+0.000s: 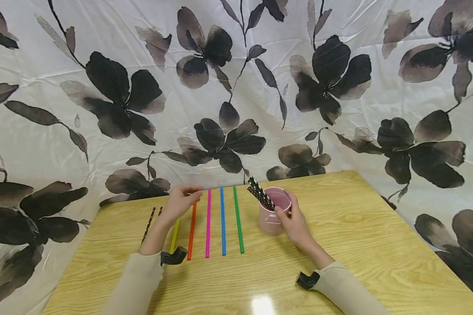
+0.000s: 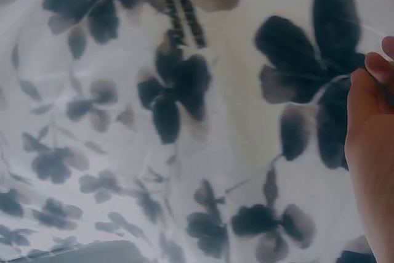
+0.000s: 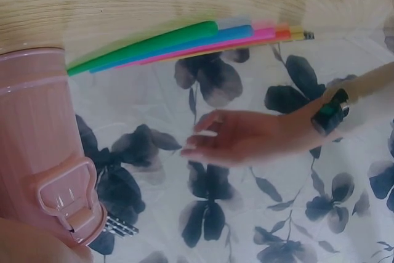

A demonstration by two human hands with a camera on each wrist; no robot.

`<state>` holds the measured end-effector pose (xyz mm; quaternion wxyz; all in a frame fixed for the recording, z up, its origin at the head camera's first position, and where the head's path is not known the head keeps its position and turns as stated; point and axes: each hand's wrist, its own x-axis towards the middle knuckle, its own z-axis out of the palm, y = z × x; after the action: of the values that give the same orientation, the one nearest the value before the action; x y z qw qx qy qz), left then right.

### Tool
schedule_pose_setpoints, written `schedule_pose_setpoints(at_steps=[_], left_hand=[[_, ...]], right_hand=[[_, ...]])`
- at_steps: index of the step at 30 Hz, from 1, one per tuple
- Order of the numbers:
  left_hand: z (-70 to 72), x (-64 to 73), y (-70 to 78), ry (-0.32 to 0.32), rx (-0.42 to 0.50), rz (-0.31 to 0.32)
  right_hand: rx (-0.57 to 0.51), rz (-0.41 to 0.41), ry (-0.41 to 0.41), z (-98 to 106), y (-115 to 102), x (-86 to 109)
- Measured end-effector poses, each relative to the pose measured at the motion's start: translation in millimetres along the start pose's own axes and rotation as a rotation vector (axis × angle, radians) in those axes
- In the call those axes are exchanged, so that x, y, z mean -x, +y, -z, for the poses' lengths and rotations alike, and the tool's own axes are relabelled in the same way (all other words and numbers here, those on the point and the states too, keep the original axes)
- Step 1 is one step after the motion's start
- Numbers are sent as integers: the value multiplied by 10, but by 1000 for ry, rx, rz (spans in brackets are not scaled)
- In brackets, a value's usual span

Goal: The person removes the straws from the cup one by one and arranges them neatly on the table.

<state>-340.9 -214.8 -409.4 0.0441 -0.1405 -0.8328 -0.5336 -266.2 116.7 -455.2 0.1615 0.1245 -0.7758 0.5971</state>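
Observation:
My right hand (image 1: 292, 221) grips the rim and side of a small pink bucket (image 1: 269, 224), which stands on the table. Several black straws with white patterns (image 1: 260, 194) lean out of its mouth to the left. My left hand (image 1: 180, 202) hovers over the upper ends of the yellow straw (image 1: 175, 236) and the red straw (image 1: 192, 232), fingers loosely bent and holding nothing. In the right wrist view, the left hand (image 3: 237, 137) shows in the air, apart from the bucket (image 3: 37, 127) with its small wire-like handle (image 3: 68, 192).
A pink straw (image 1: 208, 223), a blue straw (image 1: 222, 223) and a green straw (image 1: 238, 223) lie in a row between the hands. Black patterned straws (image 1: 148, 224) lie at the left, partly behind the left arm. A floral cloth (image 1: 260, 87) hangs behind the wooden table (image 1: 358, 227).

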Motion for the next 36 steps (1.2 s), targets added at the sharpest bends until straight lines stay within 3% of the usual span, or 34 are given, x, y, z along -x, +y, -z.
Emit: schedule_pose_setpoints(at_steps=[4, 9, 16, 23, 28, 36], left_hand=[[-288, -56, 132, -35, 22, -47], [-599, -75, 258, -76, 55, -53], [-954, -59, 325, -95, 122, -90], [-1138, 67, 712, -101, 173, -161], [-1280, 98, 743, -32, 191, -164], [-1412, 132, 704, 1, 375, -185]], right_hand=[[-4, 0, -3, 0, 2, -2], [-7, -3, 3, -7, -11, -3], [-7, 0, -8, -13, -8, -11], [19, 3, -25, 7, 35, -11], [8, -4, -11, 2, -8, 9], [21, -9, 6, -22, -35, 21]])
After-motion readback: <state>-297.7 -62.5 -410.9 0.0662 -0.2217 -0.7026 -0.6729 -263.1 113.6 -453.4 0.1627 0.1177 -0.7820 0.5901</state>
